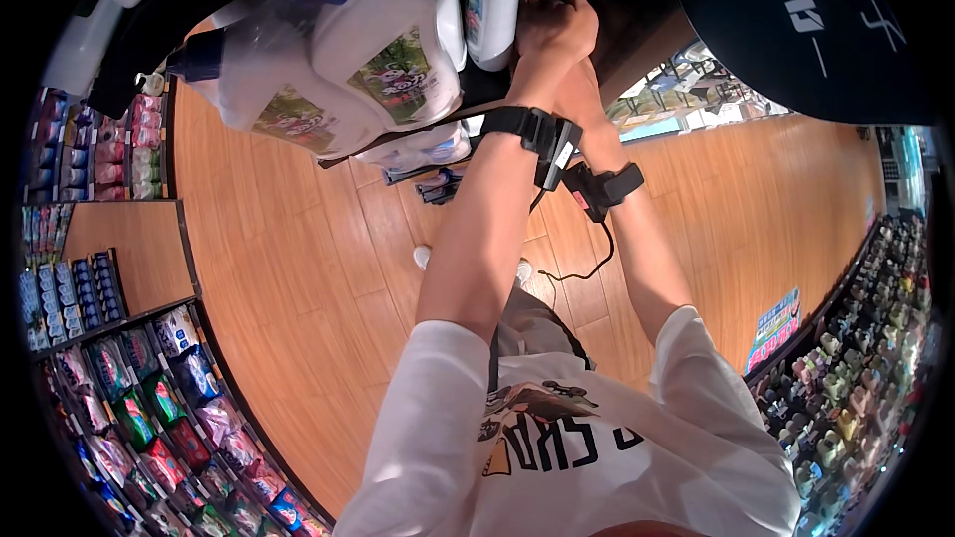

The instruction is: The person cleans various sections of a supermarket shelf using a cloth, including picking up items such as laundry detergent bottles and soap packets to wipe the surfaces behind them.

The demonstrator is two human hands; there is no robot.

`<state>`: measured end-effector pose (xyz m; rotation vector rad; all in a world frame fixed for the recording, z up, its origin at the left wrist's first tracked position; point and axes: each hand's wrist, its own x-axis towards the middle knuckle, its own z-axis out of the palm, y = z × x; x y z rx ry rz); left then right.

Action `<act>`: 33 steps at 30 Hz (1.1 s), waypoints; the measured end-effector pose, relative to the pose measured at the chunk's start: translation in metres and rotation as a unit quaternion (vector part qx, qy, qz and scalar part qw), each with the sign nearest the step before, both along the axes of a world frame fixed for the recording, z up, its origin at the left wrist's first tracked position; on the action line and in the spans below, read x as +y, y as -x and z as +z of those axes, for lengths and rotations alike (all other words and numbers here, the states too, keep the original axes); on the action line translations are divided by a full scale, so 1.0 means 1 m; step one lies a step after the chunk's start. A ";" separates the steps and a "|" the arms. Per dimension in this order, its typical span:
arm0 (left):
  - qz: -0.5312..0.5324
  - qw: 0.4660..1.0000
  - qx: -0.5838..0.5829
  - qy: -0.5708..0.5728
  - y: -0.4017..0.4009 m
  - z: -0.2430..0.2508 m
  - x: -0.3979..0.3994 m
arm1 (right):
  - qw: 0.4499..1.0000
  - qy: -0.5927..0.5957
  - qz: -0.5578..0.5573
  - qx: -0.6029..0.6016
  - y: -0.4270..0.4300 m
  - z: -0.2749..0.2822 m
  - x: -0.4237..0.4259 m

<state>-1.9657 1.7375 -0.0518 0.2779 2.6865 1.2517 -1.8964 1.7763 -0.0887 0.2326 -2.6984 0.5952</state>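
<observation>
My left hand [556,26] is at the top of the view, fingers curled, right beside a white plastic bottle [494,11]. Whether it grips anything there is too dark to tell. Behind and below it, my right hand [580,86] is mostly covered, its fingers out of sight. My wrists nearly cross, and each wears a black strap with a small box. Left of the hands stand large white detergent bottles [388,82] with dark blue caps and pictured labels. They rest along a dark shelf edge [395,136].
More packs hang lower under that shelf [425,149]. At left, shelves hold bagged goods [171,395] and pink packs [112,149]. Rows of small colourful items [843,395] line the right side, near a poster [776,330]. A dark rounded panel [806,30] bears white writing. Wood-look flooring [298,253] lies below.
</observation>
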 end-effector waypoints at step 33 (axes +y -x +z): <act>-0.132 0.977 0.010 0.165 -0.019 -0.035 -0.009 | 0.996 0.035 -0.076 0.018 -0.068 -0.049 -0.019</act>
